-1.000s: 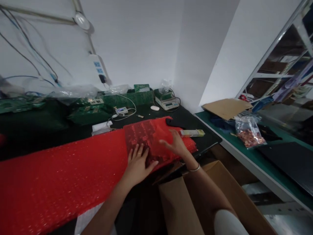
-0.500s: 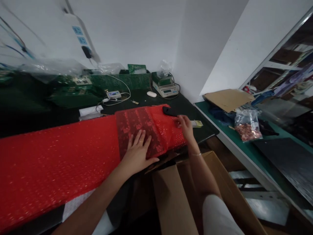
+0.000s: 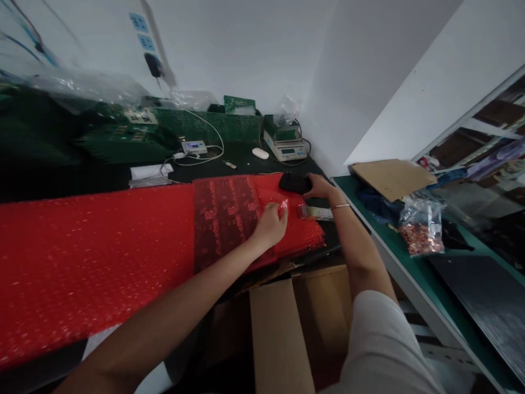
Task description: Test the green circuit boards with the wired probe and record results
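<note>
A long sheet of red bubble wrap [image 3: 102, 257] stretches over the dark bench from the left. Dark rectangular boards [image 3: 223, 219], apparently circuit boards, show through the red film near its right end. My left hand [image 3: 273, 224] pinches the bubble wrap just right of these boards. At the far right end, my right hand [image 3: 320, 186] has its fingers round the end of a small black object [image 3: 294, 183] whose kind I cannot make out. Below that hand lies a narrow printed strip like a ruler [image 3: 318, 213], partly over the wrap.
An open cardboard box [image 3: 283, 334] stands below the bench edge. At the back are a digital scale [image 3: 289, 150], a white mouse-like item [image 3: 260, 153] and a small cabled meter [image 3: 194, 146]. A green side table [image 3: 385, 235] on the right bears a bag of copper-coloured pieces [image 3: 420, 230].
My left hand has lifted off the boards, moved right and closed on the wrap. My right hand has left the wrap's edge for the black object, which is now more exposed.
</note>
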`<state>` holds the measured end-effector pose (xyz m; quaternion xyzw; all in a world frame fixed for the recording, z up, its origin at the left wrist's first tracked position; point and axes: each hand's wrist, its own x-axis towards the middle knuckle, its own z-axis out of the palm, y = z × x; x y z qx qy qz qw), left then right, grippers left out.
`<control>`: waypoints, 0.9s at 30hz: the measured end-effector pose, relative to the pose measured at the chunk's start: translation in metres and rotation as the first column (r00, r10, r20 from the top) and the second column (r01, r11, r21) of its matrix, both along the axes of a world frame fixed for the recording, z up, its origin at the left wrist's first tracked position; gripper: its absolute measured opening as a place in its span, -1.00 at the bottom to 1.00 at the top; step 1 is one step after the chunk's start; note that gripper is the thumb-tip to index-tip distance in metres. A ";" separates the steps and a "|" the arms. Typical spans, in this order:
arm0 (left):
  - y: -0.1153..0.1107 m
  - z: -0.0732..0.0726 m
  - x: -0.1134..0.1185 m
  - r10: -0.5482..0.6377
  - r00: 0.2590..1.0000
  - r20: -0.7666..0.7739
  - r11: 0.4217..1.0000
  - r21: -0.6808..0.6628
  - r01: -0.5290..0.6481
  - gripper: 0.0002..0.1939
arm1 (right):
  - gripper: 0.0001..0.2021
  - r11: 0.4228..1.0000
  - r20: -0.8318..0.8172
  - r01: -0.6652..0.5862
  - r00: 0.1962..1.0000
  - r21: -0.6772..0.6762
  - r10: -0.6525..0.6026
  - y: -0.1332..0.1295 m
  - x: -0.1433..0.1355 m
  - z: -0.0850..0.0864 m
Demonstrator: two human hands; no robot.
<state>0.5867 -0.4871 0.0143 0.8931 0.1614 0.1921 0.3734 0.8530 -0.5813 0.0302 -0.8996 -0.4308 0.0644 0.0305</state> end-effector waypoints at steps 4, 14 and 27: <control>-0.020 -0.019 0.005 0.119 0.974 0.193 0.984 -0.153 -0.090 -0.44 | -0.08 0.984 0.091 0.003 0.996 0.179 -0.019 -0.047 -0.003 0.004; -0.040 -0.019 0.038 -0.152 0.987 0.058 0.985 0.085 0.147 -0.62 | -0.08 0.887 0.071 0.032 0.995 0.461 -0.073 -0.114 -0.024 -0.013; 0.040 0.023 -0.007 -0.230 0.928 -0.293 0.937 0.191 0.292 -0.40 | -0.02 0.897 0.235 0.071 0.953 0.437 -0.190 -0.120 -0.046 -0.020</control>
